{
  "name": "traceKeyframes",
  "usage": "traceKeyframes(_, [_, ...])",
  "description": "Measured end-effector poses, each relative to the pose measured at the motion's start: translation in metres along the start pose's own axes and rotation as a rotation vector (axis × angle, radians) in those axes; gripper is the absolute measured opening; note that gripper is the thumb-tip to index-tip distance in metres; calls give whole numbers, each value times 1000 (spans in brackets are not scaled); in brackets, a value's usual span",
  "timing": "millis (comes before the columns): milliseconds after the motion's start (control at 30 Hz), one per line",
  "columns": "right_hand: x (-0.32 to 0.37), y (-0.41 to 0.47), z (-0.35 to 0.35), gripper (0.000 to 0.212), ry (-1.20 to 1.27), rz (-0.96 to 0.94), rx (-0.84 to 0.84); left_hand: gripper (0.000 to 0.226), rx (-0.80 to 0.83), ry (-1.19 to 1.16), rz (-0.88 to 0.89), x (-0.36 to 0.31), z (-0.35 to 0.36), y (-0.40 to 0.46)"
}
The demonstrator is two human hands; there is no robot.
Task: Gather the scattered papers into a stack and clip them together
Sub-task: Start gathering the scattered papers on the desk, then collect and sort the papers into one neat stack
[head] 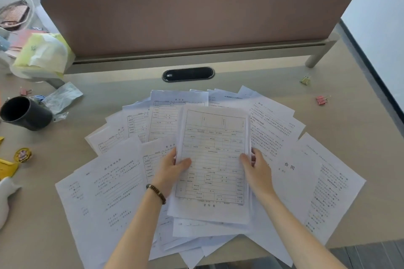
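Gathering step: my left hand [172,168] and right hand [254,166] are pinching the partial stack [213,159] by its sides; next, adding the loose sheets [105,183].

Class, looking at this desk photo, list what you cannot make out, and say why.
- Print on the held stack: too small and blurred in the head view.
- Sheets under it: covered by the stack and both hands, left hand, right hand.
- White object: cut off by the left edge.
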State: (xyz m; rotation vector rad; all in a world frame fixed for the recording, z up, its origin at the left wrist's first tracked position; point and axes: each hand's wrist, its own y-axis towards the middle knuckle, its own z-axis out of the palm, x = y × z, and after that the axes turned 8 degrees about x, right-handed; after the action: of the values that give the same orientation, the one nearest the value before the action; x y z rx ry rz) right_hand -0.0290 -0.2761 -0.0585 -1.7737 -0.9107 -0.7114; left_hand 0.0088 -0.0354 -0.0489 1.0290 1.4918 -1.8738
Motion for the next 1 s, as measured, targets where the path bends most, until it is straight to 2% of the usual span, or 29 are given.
traceKeyframes(167, [-1, 3, 1, 14, 225, -15, 70, 38, 81, -122, 78, 0, -8, 0])
traceKeyframes(333, [1, 8, 5, 11, 389, -60, 40, 48, 185, -217, 130, 8, -11, 0])
traceKeyframes(467, [0, 12, 6, 13, 463, -111, 58, 38, 240, -136, 156, 10, -4, -5])
traceKeyframes(533, [2, 12, 6, 13, 456, -164, 76, 27, 188, -26, 184, 11, 4, -6])
traceKeyframes(633, [3, 10, 9, 14, 432, -266, 96, 11, 27, 63, 230, 18, 9, -2])
traceKeyframes(767, [5, -7, 4, 16, 348, -443, 92, 12, -164, 125, 404, 22, 17, -9])
traceKeyframes(933, [5, -52, -11, 11, 246, -700, -45, 5, -332, 116, 698, 18, 45, -60])
traceKeyframes(1000, [5, -73, -16, 23, 270, -774, -63, 9, -385, 150, 777, 18, 56, -81])
